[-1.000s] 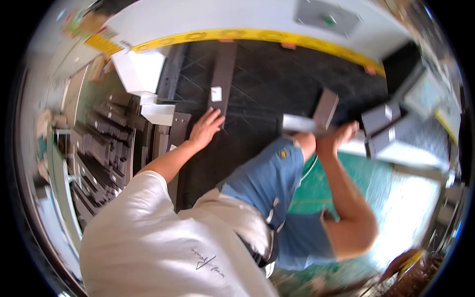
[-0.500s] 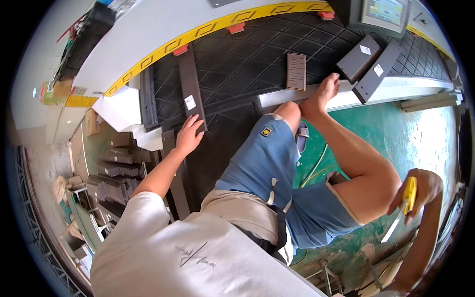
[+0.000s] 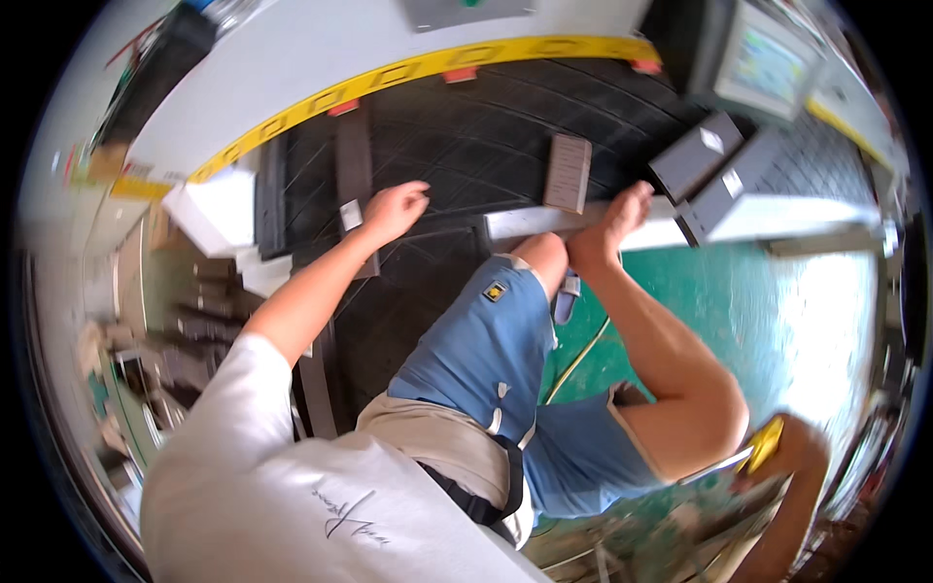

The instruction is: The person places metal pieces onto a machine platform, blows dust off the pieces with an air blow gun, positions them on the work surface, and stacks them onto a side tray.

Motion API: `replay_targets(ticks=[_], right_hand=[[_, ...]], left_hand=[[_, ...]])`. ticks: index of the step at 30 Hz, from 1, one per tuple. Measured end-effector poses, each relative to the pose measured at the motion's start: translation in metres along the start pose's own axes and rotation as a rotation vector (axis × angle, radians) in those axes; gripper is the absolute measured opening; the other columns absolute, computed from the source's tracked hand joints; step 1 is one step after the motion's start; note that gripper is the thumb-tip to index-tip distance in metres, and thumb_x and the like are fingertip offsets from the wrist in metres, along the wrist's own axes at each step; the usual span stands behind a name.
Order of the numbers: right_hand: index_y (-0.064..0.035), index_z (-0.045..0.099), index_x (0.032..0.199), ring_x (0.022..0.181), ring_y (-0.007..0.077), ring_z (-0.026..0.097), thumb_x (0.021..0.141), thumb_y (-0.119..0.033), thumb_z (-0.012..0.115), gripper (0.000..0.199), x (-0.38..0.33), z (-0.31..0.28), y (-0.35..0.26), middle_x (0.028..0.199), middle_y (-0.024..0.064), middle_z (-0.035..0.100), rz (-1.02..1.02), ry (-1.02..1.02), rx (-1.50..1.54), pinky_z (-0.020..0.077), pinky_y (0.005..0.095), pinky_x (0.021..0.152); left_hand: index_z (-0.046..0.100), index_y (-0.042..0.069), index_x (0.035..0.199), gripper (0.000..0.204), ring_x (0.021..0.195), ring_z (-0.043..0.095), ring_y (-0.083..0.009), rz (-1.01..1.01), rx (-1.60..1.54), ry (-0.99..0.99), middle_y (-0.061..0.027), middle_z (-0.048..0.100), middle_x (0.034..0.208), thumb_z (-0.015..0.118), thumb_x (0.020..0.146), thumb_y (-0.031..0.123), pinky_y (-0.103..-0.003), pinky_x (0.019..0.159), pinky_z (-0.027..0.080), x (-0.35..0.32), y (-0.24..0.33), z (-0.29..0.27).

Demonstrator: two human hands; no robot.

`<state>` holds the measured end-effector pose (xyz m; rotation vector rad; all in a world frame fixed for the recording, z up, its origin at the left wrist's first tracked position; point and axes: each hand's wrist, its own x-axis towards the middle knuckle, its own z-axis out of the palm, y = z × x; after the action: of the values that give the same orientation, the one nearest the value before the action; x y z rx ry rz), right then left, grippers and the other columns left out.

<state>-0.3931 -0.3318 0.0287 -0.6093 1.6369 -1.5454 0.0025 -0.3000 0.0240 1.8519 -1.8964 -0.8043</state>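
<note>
Far left, by the left edge of the black diamond-patterned rubber mat (image 3: pixel 457 136): a white foam block (image 3: pixel 216 206) lies on the mat's edge. Beyond it are racks of dark parts, too blurred to tell apart.

Just right of the block, a long dark flat strip (image 3: pixel 352 160) lies lengthwise on the mat, running from the yellow-striped far edge (image 3: pixel 408 73) toward me, a small white label (image 3: pixel 350 216) on it. A co-worker in a white T-shirt (image 3: pixel 292 486) and blue denim shorts (image 3: pixel 486 340) bends over the mat. One of their hands (image 3: pixel 394 209) rests on the strip beside the label, fingers loosely curled.

Mid-mat: a short brown ribbed block (image 3: pixel 567 173) stands apart from the strip. Just below it a long pale bar (image 3: pixel 530 222) lies across the mat's near edge. The co-worker's other hand (image 3: pixel 614 225) presses on that bar, fingers spread flat.

Right of that: two grey boxes (image 3: pixel 696 155) (image 3: pixel 768 180) with small white labels lie on the mat's right part, under a grey machine with a screen (image 3: pixel 763 63).

Lower right, over the green floor (image 3: pixel 777 321): my right hand (image 3: pixel 795 455) comes in from the lower edge, fingers closed round a yellow tool (image 3: pixel 764 442). It is held in the air, well apart from the mat. The tool is blurred, so I cannot tell its kind. My left hand does not show.
</note>
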Motion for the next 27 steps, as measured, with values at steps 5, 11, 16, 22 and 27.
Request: replay_targets(ticks=[5, 11, 16, 22, 27], right_hand=[[-0.0145, 0.019, 0.174, 0.164, 0.0232, 0.021, 0.109, -0.07, 0.036, 0.088, -0.021, 0.019, -0.063, 0.183, 0.0015, 0.011, 0.278, 0.121, -0.067, 0.0191, 0.0432, 0.134], [-0.0073, 0.037, 0.152, 0.139, 0.0308, 0.039, 0.103, -0.056, 0.051, 0.07, -0.079, -0.009, -0.08, 0.153, 0.0101, 0.033, 0.127, -0.065, -0.37, 0.0324, 0.0448, 0.115], [-0.0012, 0.053, 0.133, 0.117, 0.0372, 0.055, 0.099, -0.045, 0.064, 0.057, -0.205, -0.098, -0.151, 0.127, 0.0172, 0.051, 0.159, -0.382, -0.726, 0.0434, 0.046, 0.099], [0.006, 0.071, 0.111, 0.092, 0.0448, 0.073, 0.094, -0.031, 0.079, 0.041, -0.296, -0.167, -0.198, 0.097, 0.0258, 0.073, 0.255, -0.831, -1.057, 0.0566, 0.0475, 0.08], [0.0004, 0.065, 0.096, 0.068, 0.0482, 0.07, 0.096, -0.031, 0.078, 0.034, -0.294, -0.129, -0.155, 0.072, 0.0258, 0.068, 0.003, -0.829, -1.032, 0.055, 0.0548, 0.062]], left_hand=[[0.076, 0.009, 0.115, 0.033, 0.098, 0.08, -0.0269, 0.003, -0.102, -0.113, -0.0126, 0.082, 0.104, 0.076, 0.099, 0.038, -0.04, 0.084, 0.061, 0.075, 0.07, 0.051], [0.072, 0.006, 0.11, 0.041, 0.095, 0.079, -0.0307, 0.042, -0.21, -0.153, -0.0137, 0.081, 0.1, 0.082, 0.092, 0.042, -0.042, 0.083, 0.061, 0.117, 0.116, 0.121], [0.061, 0.004, 0.121, 0.058, 0.102, 0.076, -0.0343, 0.075, -0.089, -0.155, -0.0154, 0.077, 0.104, 0.084, 0.086, 0.044, -0.048, 0.088, 0.058, 0.127, 0.157, 0.153], [0.063, 0.0, 0.122, 0.06, 0.103, 0.077, -0.0369, -0.08, -0.007, -0.082, -0.0207, 0.079, 0.111, 0.078, 0.089, 0.048, -0.05, 0.087, 0.061, 0.14, 0.149, 0.161], [0.068, 0.003, 0.115, 0.047, 0.101, 0.077, -0.0366, -0.233, -0.152, -0.055, -0.0188, 0.079, 0.109, 0.072, 0.094, 0.045, -0.05, 0.087, 0.06, 0.151, 0.157, 0.166]])
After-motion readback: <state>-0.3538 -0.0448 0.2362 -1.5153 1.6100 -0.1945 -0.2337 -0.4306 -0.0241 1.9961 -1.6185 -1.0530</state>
